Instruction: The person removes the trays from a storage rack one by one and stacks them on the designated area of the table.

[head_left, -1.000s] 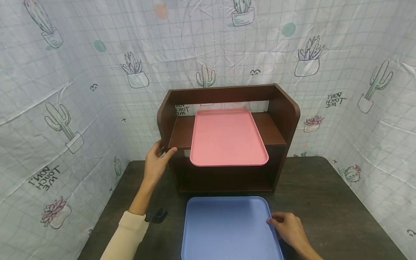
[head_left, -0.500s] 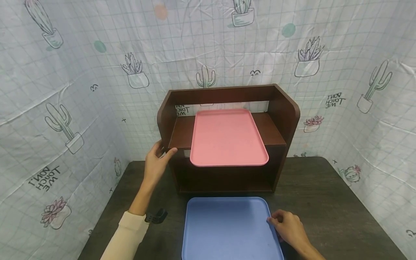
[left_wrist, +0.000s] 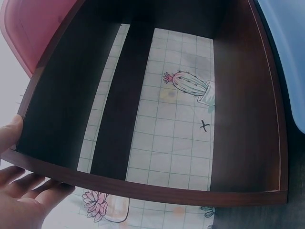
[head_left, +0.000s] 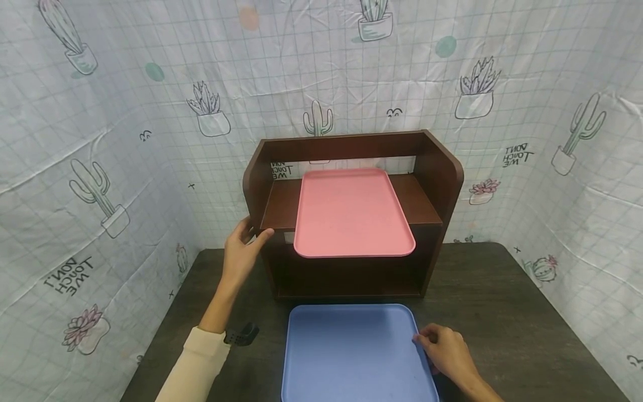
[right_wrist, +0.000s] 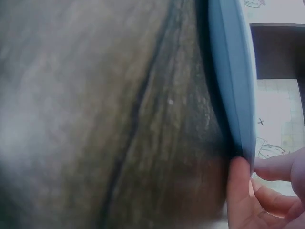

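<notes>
A dark brown two-level wooden shelf [head_left: 344, 144] stands at the back of the table. My left hand [head_left: 240, 254] grips its left side panel, the thumb at the front edge by the middle board and the fingers along the outside, as the left wrist view also shows. On the middle board lies a pink tray [head_left: 354, 215], its near end jutting past the front edge. In front of the shelf is a blue tray [head_left: 356, 357], its near edge cut off by the frame. My right hand [head_left: 449, 353] pinches the blue tray's right rim, with fingers reaching underneath.
A dark wood table [head_left: 507, 312] bears the shelf and the blue tray. White gridded cloth [head_left: 166, 139] with cactus drawings encloses the back and both sides. Below the pink tray is the shelf's lower compartment [head_left: 346, 276]. A black watch-like band [head_left: 242, 334] is at my left wrist.
</notes>
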Action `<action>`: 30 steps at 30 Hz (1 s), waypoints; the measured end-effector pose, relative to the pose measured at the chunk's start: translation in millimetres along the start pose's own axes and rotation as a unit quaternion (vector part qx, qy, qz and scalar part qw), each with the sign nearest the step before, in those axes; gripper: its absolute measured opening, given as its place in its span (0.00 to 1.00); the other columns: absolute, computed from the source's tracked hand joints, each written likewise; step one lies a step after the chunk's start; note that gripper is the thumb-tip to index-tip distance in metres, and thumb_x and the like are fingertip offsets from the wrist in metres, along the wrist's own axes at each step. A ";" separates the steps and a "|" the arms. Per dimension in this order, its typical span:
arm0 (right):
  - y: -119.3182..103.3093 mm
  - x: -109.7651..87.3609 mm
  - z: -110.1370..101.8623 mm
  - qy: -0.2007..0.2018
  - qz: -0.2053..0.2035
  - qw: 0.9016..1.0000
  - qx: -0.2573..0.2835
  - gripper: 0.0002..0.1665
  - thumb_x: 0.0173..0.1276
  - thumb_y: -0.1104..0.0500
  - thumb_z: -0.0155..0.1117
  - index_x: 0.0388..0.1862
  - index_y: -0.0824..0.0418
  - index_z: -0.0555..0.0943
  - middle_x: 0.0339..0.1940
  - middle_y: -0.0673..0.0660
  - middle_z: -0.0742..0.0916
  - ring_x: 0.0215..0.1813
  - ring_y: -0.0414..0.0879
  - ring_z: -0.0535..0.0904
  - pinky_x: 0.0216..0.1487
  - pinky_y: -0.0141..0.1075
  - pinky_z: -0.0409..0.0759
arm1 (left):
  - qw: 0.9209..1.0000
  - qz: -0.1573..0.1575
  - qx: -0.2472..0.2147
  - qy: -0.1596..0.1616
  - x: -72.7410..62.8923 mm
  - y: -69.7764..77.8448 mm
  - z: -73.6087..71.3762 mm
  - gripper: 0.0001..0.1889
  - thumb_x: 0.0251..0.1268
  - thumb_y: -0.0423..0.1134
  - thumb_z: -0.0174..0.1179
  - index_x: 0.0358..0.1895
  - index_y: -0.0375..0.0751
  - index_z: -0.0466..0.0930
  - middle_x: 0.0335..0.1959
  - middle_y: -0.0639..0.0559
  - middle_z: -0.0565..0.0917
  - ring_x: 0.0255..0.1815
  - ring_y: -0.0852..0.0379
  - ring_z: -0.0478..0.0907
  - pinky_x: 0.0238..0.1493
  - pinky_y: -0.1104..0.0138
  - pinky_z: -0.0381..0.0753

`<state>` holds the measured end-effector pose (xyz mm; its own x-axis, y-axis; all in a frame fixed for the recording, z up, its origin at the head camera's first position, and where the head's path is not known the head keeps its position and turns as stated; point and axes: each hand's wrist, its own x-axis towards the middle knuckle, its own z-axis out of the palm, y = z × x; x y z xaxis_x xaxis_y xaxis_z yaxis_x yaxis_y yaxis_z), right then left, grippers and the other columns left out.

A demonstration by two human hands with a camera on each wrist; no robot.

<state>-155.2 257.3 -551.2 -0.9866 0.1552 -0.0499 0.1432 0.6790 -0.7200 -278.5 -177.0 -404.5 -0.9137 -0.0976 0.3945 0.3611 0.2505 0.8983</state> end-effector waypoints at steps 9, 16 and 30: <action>-6.9 0.5 -12.9 0.011 -0.017 0.999 -0.042 0.09 0.74 0.56 0.68 0.39 0.60 0.89 0.20 0.48 0.83 0.20 0.42 0.79 0.24 0.37 0.74 | 1.000 -0.003 -0.007 -0.001 1.4 -1.7 0.7 0.37 0.70 0.50 0.74 0.77 0.41 0.73 0.76 0.41 0.77 0.80 0.41 0.72 0.76 0.47 0.77; -31.0 -4.2 -22.6 -0.011 -0.012 0.999 0.051 0.11 0.81 0.60 0.63 0.46 0.66 0.87 0.27 0.53 0.88 0.20 0.44 0.82 0.21 0.35 0.82 | 1.000 -0.003 -0.010 0.001 1.3 -0.2 0.1 0.36 0.70 0.49 0.73 0.77 0.41 0.73 0.77 0.41 0.76 0.80 0.40 0.72 0.76 0.46 0.76; -89.2 -18.5 -49.9 -0.125 -0.064 0.962 0.234 0.18 0.82 0.62 0.60 0.60 0.76 0.79 0.42 0.63 0.91 0.39 0.50 0.92 0.39 0.42 0.93 | 1.000 -0.001 0.000 0.004 0.9 1.2 -0.4 0.36 0.70 0.49 0.73 0.77 0.41 0.72 0.77 0.41 0.76 0.80 0.39 0.72 0.75 0.43 0.76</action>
<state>-145.9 229.7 -451.5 -0.9901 -0.1256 -0.0634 0.0267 0.2751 -0.9610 -278.8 -177.2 -403.0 -0.9129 -0.1055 0.3944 0.3595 0.2501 0.8990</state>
